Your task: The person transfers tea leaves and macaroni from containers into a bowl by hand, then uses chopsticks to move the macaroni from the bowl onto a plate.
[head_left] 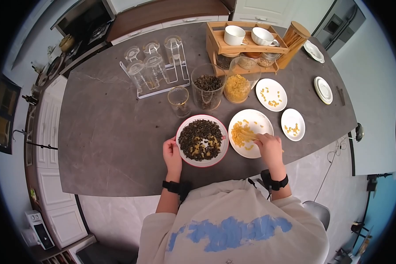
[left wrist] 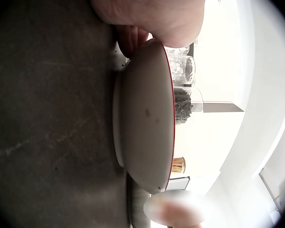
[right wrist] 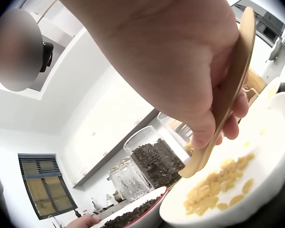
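Note:
My left hand [head_left: 172, 152] holds the left edge of a red-rimmed white bowl [left wrist: 147, 118], its fingers against the outer wall. Dark dried bits [head_left: 196, 132] fill the bowl, with yellow pieces scattered among them near its front. In my right hand [head_left: 270, 149] is a long, curved wooden utensil [right wrist: 228, 97], pinched between thumb and fingers. Its lower end comes down over yellow pieces [right wrist: 213, 190] heaped on the left side of a white plate [head_left: 265, 127]; whether it is a scoop or tongs I cannot tell. The plate stands right beside the bowl.
Behind the bowl stand a glass jar of dark bits [head_left: 209, 99], a jar of yellow pieces [head_left: 236, 90] and a small glass [head_left: 179, 103]. Smaller plates [head_left: 282, 94] lie right, a glass rack [head_left: 163, 90] left. A wooden shelf [head_left: 215, 44] with cups is at the back.

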Action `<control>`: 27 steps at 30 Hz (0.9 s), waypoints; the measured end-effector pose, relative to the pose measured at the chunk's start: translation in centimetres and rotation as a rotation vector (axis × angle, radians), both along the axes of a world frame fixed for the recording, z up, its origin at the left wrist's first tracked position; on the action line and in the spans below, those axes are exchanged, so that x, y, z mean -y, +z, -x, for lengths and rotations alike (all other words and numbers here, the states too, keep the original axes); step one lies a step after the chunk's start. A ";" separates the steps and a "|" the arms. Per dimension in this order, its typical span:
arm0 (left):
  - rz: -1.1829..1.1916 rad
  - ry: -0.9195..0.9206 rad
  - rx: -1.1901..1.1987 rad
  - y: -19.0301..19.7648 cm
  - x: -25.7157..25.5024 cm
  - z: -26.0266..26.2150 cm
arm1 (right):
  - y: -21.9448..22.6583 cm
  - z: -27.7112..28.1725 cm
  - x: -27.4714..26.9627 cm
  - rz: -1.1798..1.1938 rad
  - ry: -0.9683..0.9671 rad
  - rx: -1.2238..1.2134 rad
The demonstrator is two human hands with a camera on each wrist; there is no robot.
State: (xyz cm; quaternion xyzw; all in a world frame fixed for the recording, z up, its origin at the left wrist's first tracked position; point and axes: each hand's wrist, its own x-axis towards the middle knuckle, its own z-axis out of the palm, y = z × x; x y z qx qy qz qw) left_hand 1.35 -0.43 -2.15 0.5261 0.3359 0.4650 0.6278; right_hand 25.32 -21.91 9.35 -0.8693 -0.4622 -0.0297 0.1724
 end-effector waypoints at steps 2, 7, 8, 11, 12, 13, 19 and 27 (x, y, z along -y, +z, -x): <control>0.005 -0.010 0.005 0.0 -0.1 0.0 | 0.3 0.8 -0.6 -0.024 0.061 -0.020; -0.008 0.005 0.014 0.0 0.0 -0.1 | 0.6 3.2 -3.1 0.009 0.220 -0.006; -0.010 0.009 0.012 0.1 0.0 -0.1 | 0.6 3.5 -3.6 0.016 0.250 0.018; -0.005 0.003 0.015 -0.1 -0.1 -0.1 | -0.2 3.7 -4.7 0.023 0.296 0.087; -0.006 0.006 0.019 -0.2 -0.1 -0.1 | -0.3 3.7 -5.0 0.021 0.307 0.114; -0.007 0.009 0.024 -0.2 -0.1 -0.2 | -0.2 3.6 -5.4 0.043 0.303 0.142; -0.010 0.008 0.006 -0.2 -0.1 -0.1 | -0.1 3.4 -6.7 0.166 0.315 0.227; -0.017 0.010 0.006 -0.2 -0.1 -0.2 | -0.6 4.1 -6.8 0.180 0.354 0.315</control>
